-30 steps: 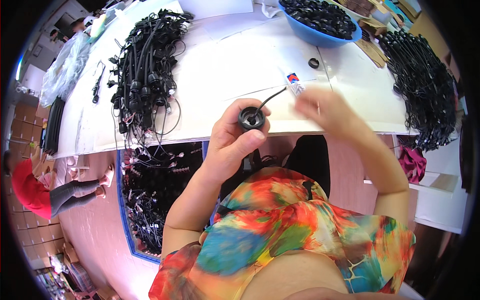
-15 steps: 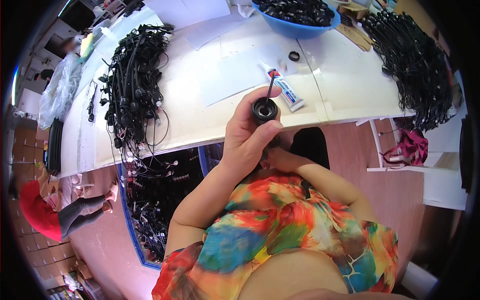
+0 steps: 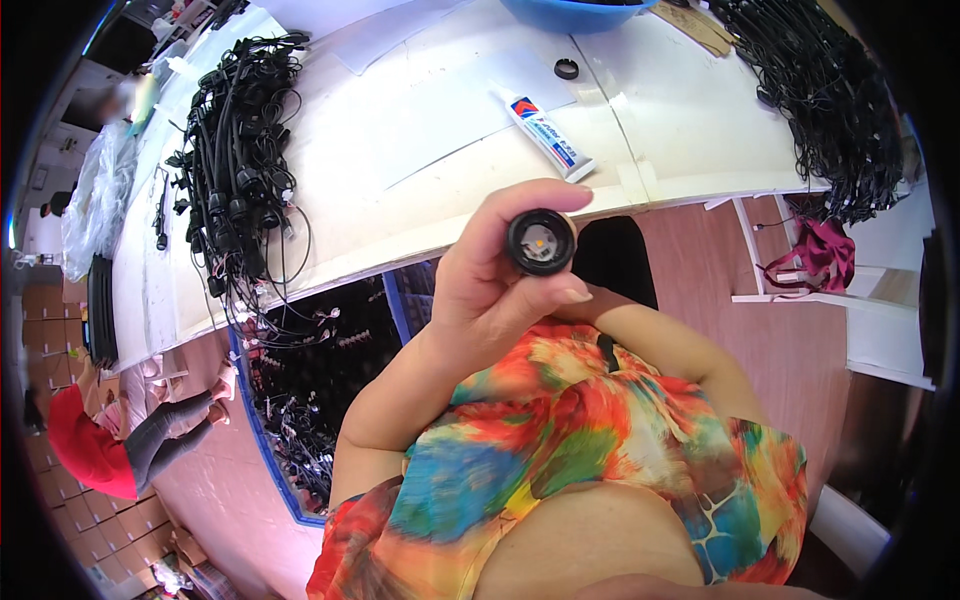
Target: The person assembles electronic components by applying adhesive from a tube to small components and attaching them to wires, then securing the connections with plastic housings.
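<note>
My left hand [image 3: 495, 270] pinches a round black lamp housing [image 3: 541, 241] between thumb and fingers, just off the table's near edge. The open face of the housing is turned up, showing a pale disc with a small yellow chip inside. My right hand [image 3: 600, 303] is low behind the left one, mostly covered by it; its fingers are hidden. On the table beyond lie a white, blue and red tube [image 3: 550, 138] and a small black ring [image 3: 567, 68].
Bundles of black cables lie on the left [image 3: 235, 170] and right [image 3: 825, 100] of the white table [image 3: 370, 215]. A blue basin [image 3: 580, 16] stands at the back. Below the edge sits a blue-rimmed bin [image 3: 262, 430] of wired parts. A person in red [image 3: 88, 440] is at far left.
The housing has tilted toward me and come nearer, so its inside shows more. A thin black stick that rose from it is out of sight. The table has shifted up in view.
</note>
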A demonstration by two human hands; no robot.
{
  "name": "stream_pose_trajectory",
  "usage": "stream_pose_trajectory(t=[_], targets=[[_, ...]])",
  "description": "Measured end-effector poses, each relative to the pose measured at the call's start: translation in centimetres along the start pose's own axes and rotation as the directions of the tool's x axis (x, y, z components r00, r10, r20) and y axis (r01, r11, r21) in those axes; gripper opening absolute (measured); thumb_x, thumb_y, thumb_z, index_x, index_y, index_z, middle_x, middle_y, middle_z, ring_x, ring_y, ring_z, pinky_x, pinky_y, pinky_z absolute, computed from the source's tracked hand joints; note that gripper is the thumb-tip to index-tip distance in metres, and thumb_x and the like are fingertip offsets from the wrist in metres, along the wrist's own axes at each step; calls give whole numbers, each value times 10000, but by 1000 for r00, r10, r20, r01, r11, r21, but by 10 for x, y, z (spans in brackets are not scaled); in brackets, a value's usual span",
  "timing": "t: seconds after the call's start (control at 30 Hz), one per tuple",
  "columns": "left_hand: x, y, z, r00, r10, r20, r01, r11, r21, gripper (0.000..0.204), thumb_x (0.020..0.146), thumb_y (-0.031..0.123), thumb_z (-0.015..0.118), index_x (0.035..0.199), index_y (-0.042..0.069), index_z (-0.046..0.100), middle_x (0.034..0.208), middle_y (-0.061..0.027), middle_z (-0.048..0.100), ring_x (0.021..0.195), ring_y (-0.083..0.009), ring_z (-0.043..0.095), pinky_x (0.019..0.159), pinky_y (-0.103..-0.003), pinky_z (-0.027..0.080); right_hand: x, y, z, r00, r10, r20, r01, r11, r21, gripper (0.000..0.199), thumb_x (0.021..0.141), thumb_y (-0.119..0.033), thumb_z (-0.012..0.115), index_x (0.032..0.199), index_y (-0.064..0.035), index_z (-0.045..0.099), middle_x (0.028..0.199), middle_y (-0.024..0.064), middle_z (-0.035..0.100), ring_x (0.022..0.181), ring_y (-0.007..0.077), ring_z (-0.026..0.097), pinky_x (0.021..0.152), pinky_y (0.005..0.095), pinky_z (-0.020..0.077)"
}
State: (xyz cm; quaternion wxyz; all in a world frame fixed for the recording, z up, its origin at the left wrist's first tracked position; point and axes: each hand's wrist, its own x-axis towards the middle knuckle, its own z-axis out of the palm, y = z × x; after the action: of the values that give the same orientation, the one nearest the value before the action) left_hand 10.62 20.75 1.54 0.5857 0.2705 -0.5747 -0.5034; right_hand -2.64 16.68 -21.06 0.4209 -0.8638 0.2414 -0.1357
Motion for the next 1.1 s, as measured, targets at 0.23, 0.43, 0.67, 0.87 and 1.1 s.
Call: stream_pose_trajectory(t=[0.23, 0.43, 0.67, 0.87, 1.1], targets=[[0, 0, -19, 996, -26, -87, 33, 997, 72, 567, 775, 225, 646, 1207, -36, 389, 746, -23, 481, 679, -68, 421, 619, -179, 335, 7, 1, 10, 984, 150, 94, -161, 980, 116, 356, 854, -239, 471, 1167, -70, 491, 954, 168, 586, 859, 320, 580, 723, 390, 463], [-4, -15, -71, 999, -33, 0, 33, 999, 29, 445, 842, 155, 493, 1224, -27, 357, 811, -41, 474, 678, -69, 420, 605, -199, 353, -7, -113, -158, 834, -324, -446, 125, 899, -420, 130, 770, -106, 602, 894, -79, 628, 816, 82, 637, 647, 222, 601, 580, 299, 492], [-14, -14, -72, 988, 142, -55, -144, 989, -32, 465, 817, 185, 579, 1173, -54, 398, 679, -5, 451, 580, -55, 392, 532, -182, 308, 65, -31, -237, 808, 82, -583, -427, 764, -484, 304, 774, -230, 601, 1052, -107, 582, 968, 106, 565, 865, 257, 565, 755, 337, 454], [-14, -21, -85, 996, -25, -85, 23, 999, -24, 577, 865, 441, 467, 1159, -51, 402, 633, 10, 414, 551, -53, 335, 506, -193, 263, 67, -49, -238, 791, -70, -608, -314, 807, -501, 309, 775, -228, 620, 1044, -79, 584, 919, 94, 555, 718, 194, 537, 655, 289, 445], [3, -18, -67, 951, 5, -310, -111, 939, -324, 623, 819, 522, 494, 1145, 7, 367, 540, 15, 337, 467, -69, 287, 449, -221, 243, 43, -165, -159, 1000, -9, 18, 12, 985, -174, 434, 800, -249, 596, 1156, -32, 474, 939, 149, 551, 774, 259, 558, 711, 338, 455]])
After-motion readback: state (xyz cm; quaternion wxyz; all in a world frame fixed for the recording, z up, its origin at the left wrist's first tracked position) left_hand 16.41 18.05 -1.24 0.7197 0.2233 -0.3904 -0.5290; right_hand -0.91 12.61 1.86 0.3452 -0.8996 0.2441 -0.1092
